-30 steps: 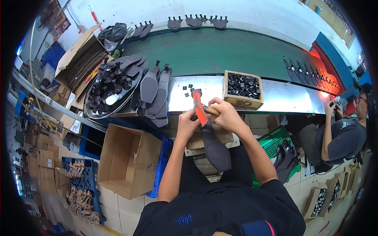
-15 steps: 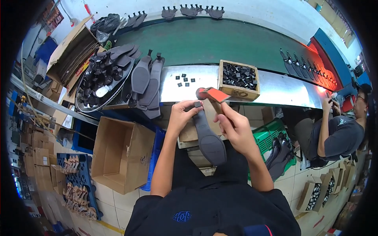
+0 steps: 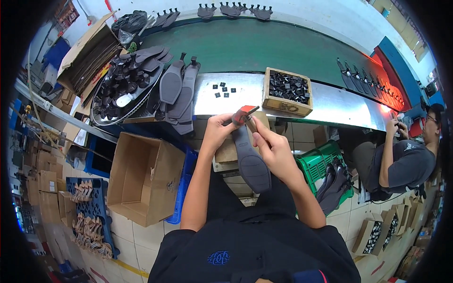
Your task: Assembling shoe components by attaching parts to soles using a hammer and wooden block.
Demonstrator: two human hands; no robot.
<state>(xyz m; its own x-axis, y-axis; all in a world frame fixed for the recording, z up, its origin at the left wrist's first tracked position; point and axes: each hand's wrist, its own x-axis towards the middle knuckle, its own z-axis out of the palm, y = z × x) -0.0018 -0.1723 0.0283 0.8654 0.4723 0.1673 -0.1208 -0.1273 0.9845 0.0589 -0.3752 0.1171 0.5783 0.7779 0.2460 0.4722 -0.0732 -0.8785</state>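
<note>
Pointing its toe back toward the lap, a dark shoe sole (image 3: pixel 253 167) sits apparently underside up between the person's 2 hands, a position that seems to give both of them access to the heel end. Fingers of the left hand (image 3: pixel 219 134) are drawn in narrow around that heel end, probably to steady it; whether they also pinch a small part cannot be told, as the red-headed hammer (image 3: pixel 243 113) covers the spot. The right hand (image 3: pixel 275 150) is wrapped around the hammer's handle near its head, presumably for close control. Below the sole shows a wooden block (image 3: pixel 226 152), perhaps a firm rest, though any contact is hidden. To the left stands an open cardboard box (image 3: pixel 164 184); to the right, a green crate (image 3: pixel 317 162) holds dark shoes (image 3: pixel 332 186). Beyond the hands, 6 small black pieces (image 3: pixel 223 89) lie spread on the metal ledge (image 3: pixel 335 100), likely for easy picking, near 1 wooden box (image 3: pixel 284 104) full of similar pieces. Farther off runs a green belt (image 3: pixel 245 47), with heeled soles (image 3: pixel 231 11) grouped along its far edge, perhaps to keep its middle free.
</note>
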